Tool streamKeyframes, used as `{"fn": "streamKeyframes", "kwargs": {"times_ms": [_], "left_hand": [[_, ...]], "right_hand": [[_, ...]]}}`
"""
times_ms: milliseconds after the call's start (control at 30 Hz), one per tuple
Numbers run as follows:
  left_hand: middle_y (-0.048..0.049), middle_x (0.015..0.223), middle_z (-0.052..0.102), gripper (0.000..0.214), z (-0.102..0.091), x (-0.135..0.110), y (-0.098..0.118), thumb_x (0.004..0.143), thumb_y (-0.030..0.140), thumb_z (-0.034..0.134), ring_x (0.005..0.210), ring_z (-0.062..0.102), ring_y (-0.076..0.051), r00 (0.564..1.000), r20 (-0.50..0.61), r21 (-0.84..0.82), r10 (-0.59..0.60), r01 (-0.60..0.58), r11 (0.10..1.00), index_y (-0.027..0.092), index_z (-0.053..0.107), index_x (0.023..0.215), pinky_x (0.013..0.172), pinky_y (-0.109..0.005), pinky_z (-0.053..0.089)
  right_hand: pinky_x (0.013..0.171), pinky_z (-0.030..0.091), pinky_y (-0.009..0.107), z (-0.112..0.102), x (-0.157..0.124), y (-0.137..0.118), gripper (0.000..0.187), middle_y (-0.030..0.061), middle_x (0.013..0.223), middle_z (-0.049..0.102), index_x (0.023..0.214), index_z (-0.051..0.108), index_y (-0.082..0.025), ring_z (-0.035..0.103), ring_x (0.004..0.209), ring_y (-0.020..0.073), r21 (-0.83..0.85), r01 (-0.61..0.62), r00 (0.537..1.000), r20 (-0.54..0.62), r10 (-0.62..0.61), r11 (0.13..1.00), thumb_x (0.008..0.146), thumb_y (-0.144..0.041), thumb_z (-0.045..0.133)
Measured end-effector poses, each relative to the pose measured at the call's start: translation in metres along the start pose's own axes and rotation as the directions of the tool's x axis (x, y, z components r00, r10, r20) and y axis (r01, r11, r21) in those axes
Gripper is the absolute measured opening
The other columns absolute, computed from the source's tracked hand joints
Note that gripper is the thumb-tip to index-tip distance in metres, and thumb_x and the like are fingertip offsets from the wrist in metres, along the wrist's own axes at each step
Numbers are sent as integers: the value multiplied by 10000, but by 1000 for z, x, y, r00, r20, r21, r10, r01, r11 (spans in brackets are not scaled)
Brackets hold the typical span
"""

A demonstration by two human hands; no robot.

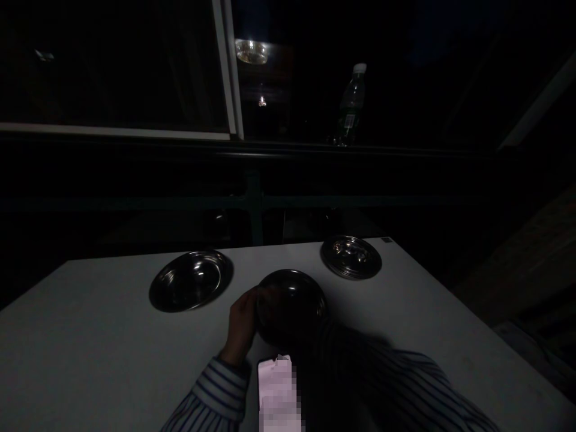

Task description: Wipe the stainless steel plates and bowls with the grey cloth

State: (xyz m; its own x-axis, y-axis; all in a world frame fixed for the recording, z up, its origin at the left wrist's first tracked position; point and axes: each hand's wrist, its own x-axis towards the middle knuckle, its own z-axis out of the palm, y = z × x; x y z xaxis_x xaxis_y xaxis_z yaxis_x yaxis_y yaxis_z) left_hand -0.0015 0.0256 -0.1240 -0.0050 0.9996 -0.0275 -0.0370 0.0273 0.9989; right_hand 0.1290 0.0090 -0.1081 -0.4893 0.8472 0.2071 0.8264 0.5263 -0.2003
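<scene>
A round, shiny metal plate (pixel 288 300) is in front of me at the middle of the white table. My left hand (pixel 243 321) grips its left rim, fingers closed at the edge. On the right side, a striped sleeve (pixel 387 366) reaches to the same plate, but deep shadow hides my right hand and its fingers. Another metal plate (pixel 184 285) lies to the left, apart from my hand. At the back right sits a stack of metal plates (pixel 351 258). Below the held plate a phone (pixel 276 393) with a lit screen shows, partly blurred out.
The white table (pixel 103 336) ends at a dark railing and window. A clear plastic bottle (pixel 351 108) with a white cap stands on the ledge (pixel 288 147) beyond the table. The room is very dark, mostly so at the right side.
</scene>
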Motion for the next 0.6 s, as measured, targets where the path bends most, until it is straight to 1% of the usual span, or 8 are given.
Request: {"fn": "streamKeyframes", "kwargs": {"times_ms": [100, 167, 233, 300, 400, 500, 600], "left_hand": [[-111, 1000, 697, 393, 1, -1, 2, 734, 369, 515, 902, 639, -233, 1000, 21, -4, 12, -12, 1000, 111, 658, 994, 807, -361, 473], [-105, 995, 700, 389, 1, -1, 3, 735, 368, 513, 907, 638, -236, 999, 22, 9, 28, -28, 1000, 116, 662, 992, 809, -364, 473], [-108, 990, 701, 387, 0, 0, 2, 733, 378, 516, 910, 638, -246, 999, 11, 24, 39, -39, 999, 119, 670, 977, 806, -375, 475], [-115, 997, 698, 398, -1, 3, -1, 730, 393, 521, 933, 631, -257, 999, 13, 29, 43, -43, 999, 118, 670, 977, 809, -383, 475], [-119, 1044, 682, 418, -2, 6, -8, 745, 403, 513, 995, 609, -256, 998, 40, 13, 46, -47, 999, 117, 653, 1016, 836, -376, 465], [-111, 1098, 661, 415, -1, 8, -11, 765, 400, 494, 1026, 596, -246, 998, 43, 10, 52, -53, 999, 128, 642, 1042, 857, -368, 456], [-105, 1109, 656, 410, 0, 8, -10, 767, 398, 494, 1028, 594, -245, 996, 61, 40, 65, -68, 997, 135, 645, 1044, 875, -371, 446]], "right_hand": [[795, 459, 339, -2, 9, 8, 269, 119, 1099, 545, 1117, 495, -133, 533, 949, 195, -65, -18, 1000, -2, 18, 998, 855, -168, 453], [795, 451, 348, -4, 12, 10, 262, 126, 1078, 546, 1096, 501, -124, 526, 947, 202, -105, -2, 1000, 6, 2, 994, 841, -180, 476], [803, 443, 346, -5, 14, 11, 259, 120, 1084, 544, 1095, 501, -130, 523, 951, 197, -138, 41, 999, 31, -37, 990, 849, -201, 469], [822, 434, 337, -6, 14, 13, 264, 97, 1121, 534, 1102, 503, -154, 513, 980, 190, -166, 110, 993, 69, -100, 980, 856, -246, 472], [815, 432, 353, -13, 16, 28, 253, 90, 1126, 537, 1077, 529, -160, 500, 998, 208, -224, 172, 982, 119, -148, 959, 861, -278, 473], [758, 437, 394, -24, 19, 48, 219, 142, 1057, 557, 1021, 568, -117, 506, 975, 247, -304, 143, 985, 139, -105, 942, 876, -206, 430], [705, 443, 376, -29, 23, 55, 233, 164, 1036, 557, 1012, 580, -105, 516, 953, 253, -347, 133, 984, 154, -83, 928, 888, -186, 401]]}}
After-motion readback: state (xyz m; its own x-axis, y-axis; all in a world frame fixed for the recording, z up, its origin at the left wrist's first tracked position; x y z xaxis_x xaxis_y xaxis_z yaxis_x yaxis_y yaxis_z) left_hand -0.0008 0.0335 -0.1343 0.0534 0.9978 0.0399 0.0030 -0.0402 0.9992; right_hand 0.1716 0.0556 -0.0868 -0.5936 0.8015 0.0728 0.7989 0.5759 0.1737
